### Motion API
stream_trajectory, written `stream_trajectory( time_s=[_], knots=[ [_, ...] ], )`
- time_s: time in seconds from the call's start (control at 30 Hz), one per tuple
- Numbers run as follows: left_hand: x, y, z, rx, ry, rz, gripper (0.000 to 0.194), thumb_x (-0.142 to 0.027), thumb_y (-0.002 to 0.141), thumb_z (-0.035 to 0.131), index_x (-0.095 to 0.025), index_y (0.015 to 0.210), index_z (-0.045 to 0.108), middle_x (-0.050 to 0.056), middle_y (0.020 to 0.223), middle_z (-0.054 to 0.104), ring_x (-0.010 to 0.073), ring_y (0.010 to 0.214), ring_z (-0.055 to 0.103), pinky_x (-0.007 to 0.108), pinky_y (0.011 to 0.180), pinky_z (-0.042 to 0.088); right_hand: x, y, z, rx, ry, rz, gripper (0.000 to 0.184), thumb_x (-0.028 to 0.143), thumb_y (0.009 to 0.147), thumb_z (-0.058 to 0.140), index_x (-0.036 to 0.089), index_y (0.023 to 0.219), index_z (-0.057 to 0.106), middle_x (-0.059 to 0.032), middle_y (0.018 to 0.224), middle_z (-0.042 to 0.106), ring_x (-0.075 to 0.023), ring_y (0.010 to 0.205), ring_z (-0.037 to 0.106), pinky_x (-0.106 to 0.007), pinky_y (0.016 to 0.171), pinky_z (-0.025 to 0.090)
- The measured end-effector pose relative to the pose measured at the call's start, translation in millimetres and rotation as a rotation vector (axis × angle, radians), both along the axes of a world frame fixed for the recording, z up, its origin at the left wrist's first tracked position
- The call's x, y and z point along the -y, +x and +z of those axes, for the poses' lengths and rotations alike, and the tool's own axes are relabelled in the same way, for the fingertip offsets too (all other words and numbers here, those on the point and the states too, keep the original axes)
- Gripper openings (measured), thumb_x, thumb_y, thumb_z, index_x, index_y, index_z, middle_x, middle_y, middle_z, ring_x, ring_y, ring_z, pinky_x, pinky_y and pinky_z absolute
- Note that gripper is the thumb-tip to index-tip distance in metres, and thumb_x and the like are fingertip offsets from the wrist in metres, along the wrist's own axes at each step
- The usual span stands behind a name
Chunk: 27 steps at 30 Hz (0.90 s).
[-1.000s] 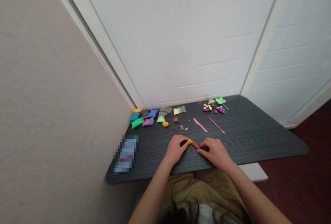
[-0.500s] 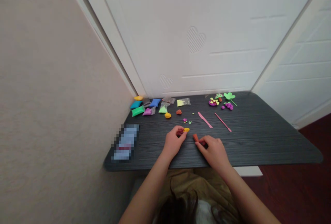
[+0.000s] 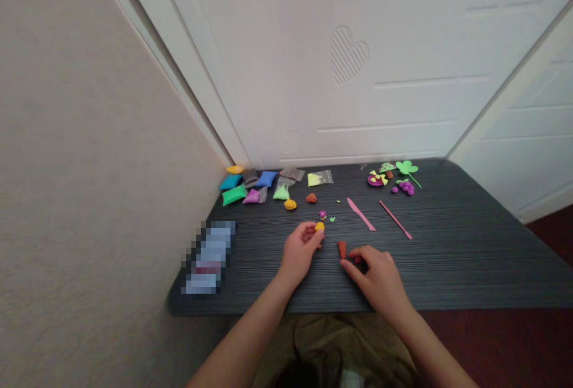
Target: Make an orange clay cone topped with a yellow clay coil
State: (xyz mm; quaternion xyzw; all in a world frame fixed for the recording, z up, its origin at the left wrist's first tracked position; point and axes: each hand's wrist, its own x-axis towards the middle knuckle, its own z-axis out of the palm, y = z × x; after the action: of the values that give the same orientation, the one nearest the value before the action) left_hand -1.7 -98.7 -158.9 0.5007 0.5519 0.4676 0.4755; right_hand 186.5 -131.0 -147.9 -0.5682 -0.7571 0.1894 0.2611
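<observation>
Between the fingertips and thumb of my left hand [image 3: 299, 253] is a small yellow piece of clay [image 3: 319, 227]. A reddish-brown, tapered clay piece [image 3: 342, 249] is on the table just left of my right hand [image 3: 373, 271]. The thumb of that hand is close to its lower end, and the index finger is apart from it, so the hand is open. Beyond my left hand lie a tiny purple clay flower [image 3: 322, 213] and a small green clay leaf sprig [image 3: 332, 219].
Farther back are a yellow clay lump [image 3: 290, 204], a brown lump [image 3: 311, 197], a pink plastic knife [image 3: 361, 215] and a thin pink tool [image 3: 396, 219]. Clay packets [image 3: 234, 194] lie back left; finished clay shapes [image 3: 406, 167] sit back right. A blurred-out phone-like object [image 3: 209, 259] lies left.
My right hand's fingers have loosened from the brown clay piece, which now stays beside them. My left hand has turned the yellow piece slightly. The camera view has shifted a little.
</observation>
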Motion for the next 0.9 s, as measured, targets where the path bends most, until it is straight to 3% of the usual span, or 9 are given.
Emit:
stream_trajectory(
  time_s=[0.17,0.23,0.3,0.37,0.47,0.67,0.8,0.9],
  knots=[
    [-23,2,14.7,0.186,-0.067,-0.120,0.024,-0.031,0.085,0.058,-0.013,0.101,0.058,0.005,0.093,0.064,0.0142,0.077,0.062,0.032,0.068,0.053,-26,17,15.7,-0.132,-0.016,0.047,0.022,0.035,0.091,0.046,0.020,0.090,0.062,-0.0013,0.074,0.065,-0.0136,0.062,0.060,-0.027,0.056,0.048],
    [-38,5,20.6,0.267,-0.065,-0.139,0.027,-0.030,0.074,0.071,-0.014,0.091,0.058,0.002,0.081,0.066,0.0126,0.069,0.062,0.026,0.063,0.050,-48,16,24.7,-0.162,0.019,0.084,0.025,0.035,0.088,0.051,0.019,0.107,0.059,-0.0037,0.086,0.067,-0.0149,0.069,0.061,-0.028,0.061,0.051],
    [-52,9,23.8,0.345,-0.055,-0.141,0.028,-0.029,0.069,0.075,-0.015,0.088,0.059,-0.001,0.075,0.066,0.0106,0.066,0.062,0.024,0.064,0.048,-73,8,31.6,-0.181,0.060,0.173,0.037,0.034,0.085,0.056,0.021,0.119,0.054,-0.0062,0.106,0.065,-0.0169,0.089,0.062,-0.031,0.076,0.051],
    [-63,10,24.2,0.414,-0.051,-0.129,0.027,-0.028,0.066,0.076,-0.016,0.084,0.060,-0.001,0.077,0.068,0.0088,0.066,0.061,0.023,0.067,0.047,-96,-6,34.2,-0.185,0.100,0.264,0.037,0.032,0.084,0.059,0.022,0.119,0.055,-0.0061,0.115,0.062,-0.0180,0.102,0.059,-0.032,0.086,0.049],
    [-71,4,21.2,0.501,-0.072,-0.081,0.024,-0.028,0.065,0.076,-0.015,0.078,0.061,-0.002,0.075,0.068,0.0081,0.066,0.061,0.024,0.071,0.048,-117,-26,30.0,-0.174,0.159,0.345,0.029,0.028,0.085,0.058,0.021,0.113,0.058,-0.0065,0.108,0.066,-0.0194,0.102,0.059,-0.036,0.090,0.048],
    [-73,-5,16.0,0.646,-0.211,-0.102,0.026,-0.027,0.062,0.079,-0.013,0.068,0.058,0.000,0.070,0.066,0.0098,0.064,0.061,0.028,0.072,0.051,-121,-30,17.2,-0.165,0.246,0.368,0.016,0.026,0.087,0.054,0.022,0.098,0.064,-0.0061,0.094,0.068,-0.0200,0.092,0.061,-0.041,0.089,0.046],
    [-75,-3,16.8,0.758,-0.307,-0.145,0.029,-0.036,0.067,0.075,-0.014,0.073,0.057,0.000,0.074,0.066,0.0109,0.067,0.062,0.028,0.071,0.052,-120,-27,18.4,-0.180,0.280,0.319,0.012,0.027,0.087,0.054,0.021,0.089,0.064,-0.0069,0.089,0.066,-0.0200,0.088,0.060,-0.040,0.086,0.047],
    [-75,-3,19.0,0.815,-0.346,-0.176,0.027,-0.033,0.068,0.075,-0.014,0.070,0.055,0.000,0.073,0.064,0.0103,0.067,0.061,0.027,0.071,0.051,-119,-29,19.8,-0.188,0.289,0.315,0.009,0.025,0.086,0.054,0.021,0.089,0.063,-0.0060,0.089,0.066,-0.0190,0.086,0.061,-0.040,0.087,0.047]
  ],
)
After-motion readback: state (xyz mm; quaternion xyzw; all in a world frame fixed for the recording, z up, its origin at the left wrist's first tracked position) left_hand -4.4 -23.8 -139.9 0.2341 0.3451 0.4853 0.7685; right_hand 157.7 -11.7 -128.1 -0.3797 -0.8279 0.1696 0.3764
